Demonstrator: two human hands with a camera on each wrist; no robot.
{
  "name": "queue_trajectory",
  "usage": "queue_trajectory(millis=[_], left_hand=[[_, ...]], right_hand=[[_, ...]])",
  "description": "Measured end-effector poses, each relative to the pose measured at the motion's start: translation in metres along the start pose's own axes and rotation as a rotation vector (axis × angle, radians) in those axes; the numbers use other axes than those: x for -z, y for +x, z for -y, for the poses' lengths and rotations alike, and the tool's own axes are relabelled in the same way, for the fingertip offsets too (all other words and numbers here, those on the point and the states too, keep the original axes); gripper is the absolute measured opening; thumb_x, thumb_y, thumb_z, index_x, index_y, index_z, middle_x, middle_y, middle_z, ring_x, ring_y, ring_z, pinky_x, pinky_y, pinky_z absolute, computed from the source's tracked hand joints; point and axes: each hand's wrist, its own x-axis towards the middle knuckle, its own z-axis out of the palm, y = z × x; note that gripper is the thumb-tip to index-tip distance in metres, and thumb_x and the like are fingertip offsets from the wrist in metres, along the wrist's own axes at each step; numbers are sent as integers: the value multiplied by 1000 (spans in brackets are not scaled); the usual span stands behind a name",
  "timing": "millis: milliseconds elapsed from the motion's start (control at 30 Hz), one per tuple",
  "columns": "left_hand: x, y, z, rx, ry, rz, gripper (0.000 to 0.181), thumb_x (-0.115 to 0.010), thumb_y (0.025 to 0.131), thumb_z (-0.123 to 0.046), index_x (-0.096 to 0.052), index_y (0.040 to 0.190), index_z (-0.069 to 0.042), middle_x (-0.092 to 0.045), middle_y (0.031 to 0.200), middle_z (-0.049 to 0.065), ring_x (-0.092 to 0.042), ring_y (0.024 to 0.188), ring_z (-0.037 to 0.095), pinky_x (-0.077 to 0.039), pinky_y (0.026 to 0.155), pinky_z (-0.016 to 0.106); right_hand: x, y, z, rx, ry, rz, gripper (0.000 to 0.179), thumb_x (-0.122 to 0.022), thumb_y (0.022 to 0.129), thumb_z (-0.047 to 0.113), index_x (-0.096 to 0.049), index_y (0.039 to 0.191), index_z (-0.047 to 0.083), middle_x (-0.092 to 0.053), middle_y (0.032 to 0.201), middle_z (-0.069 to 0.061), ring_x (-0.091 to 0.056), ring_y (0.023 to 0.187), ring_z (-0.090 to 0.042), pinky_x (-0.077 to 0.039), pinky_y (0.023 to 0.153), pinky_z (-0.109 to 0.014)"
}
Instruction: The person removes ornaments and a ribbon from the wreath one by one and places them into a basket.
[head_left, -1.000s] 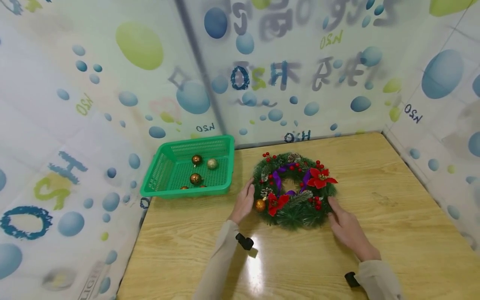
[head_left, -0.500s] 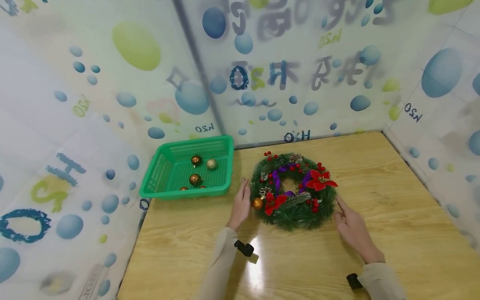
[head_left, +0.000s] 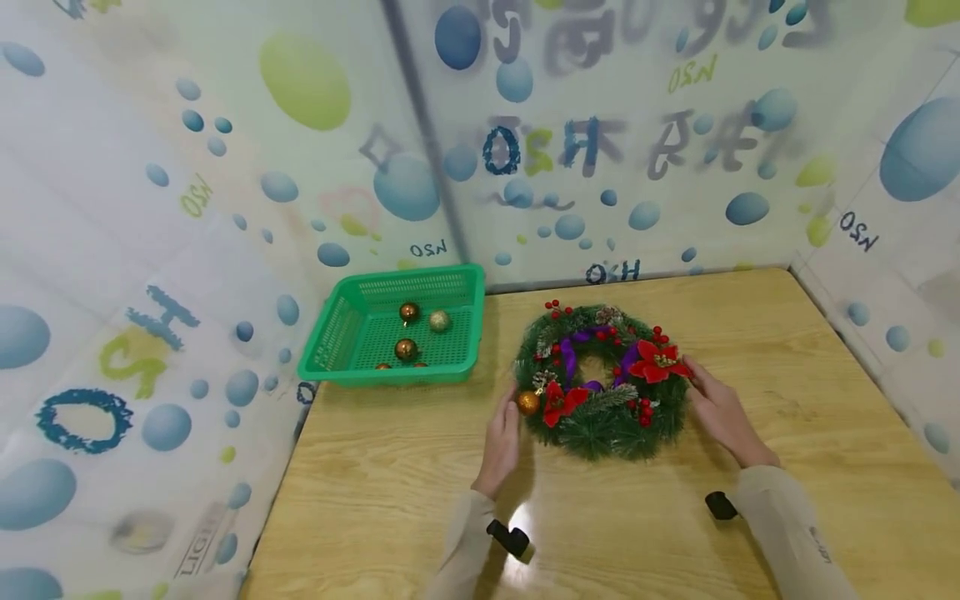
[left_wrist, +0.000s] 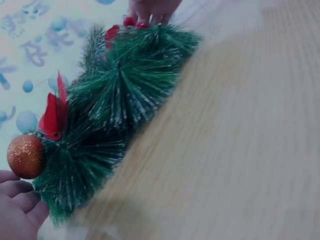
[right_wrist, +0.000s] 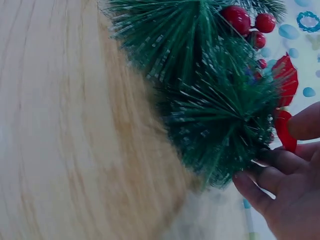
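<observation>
A green Christmas wreath (head_left: 592,435) lies on the wooden table, trimmed with purple ribbon (head_left: 568,360), red berries and two red poinsettias (head_left: 658,362). An orange glitter bauble (head_left: 528,403) hangs at its left edge. My left hand (head_left: 501,448) touches that edge just below the bauble, fingers fairly straight; its thumb is hard to make out. At the opposite side my right hand (head_left: 726,415) holds the rim beside a poinsettia. In the right wrist view, the right thumb is over a red petal (right_wrist: 286,129) and the other fingers (right_wrist: 255,192) rest against the outer needles.
A green plastic basket (head_left: 390,377) stands at the back left of the table (head_left: 375,483), holding several brown, orange and gold baubles (head_left: 406,349). Behind the table rise walls (head_left: 645,167) covered with printed sheeting.
My right hand has moved up along the wreath's right rim to the poinsettia. My left hand has slid slightly toward me on the left rim. The head view has shifted a little.
</observation>
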Motion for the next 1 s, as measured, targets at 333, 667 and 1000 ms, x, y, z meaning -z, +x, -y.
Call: queue_trajectory(millis=[333,667,1000], left_hand=[[-3,7,-1,-8,58,-3,50,-31,112,-25,-38,155,-1,-39,159,21,-36,148,41,-27,124,56],[4,23,1,-5,54,-10,46,-39,110,-24,-46,150,-1,-47,153,22,-43,143,40,-33,121,56],[13,41,5,27,-39,21,45,-41,110,-26,-52,145,2,-54,148,20,-51,136,39,-41,116,53]], right_hand=[[-3,-7,2,-14,-65,-16,57,-33,107,16,-22,160,0,-56,133,-37,-56,75,-33,-43,76,-41],[-10,-23,6,10,-89,-44,57,-36,104,12,-26,158,-3,-47,144,-39,-64,87,-37,-52,91,-59],[-18,-33,6,-1,-99,-68,57,-38,103,12,-28,158,-2,-45,147,-36,-39,58,-14,-45,76,-39]])
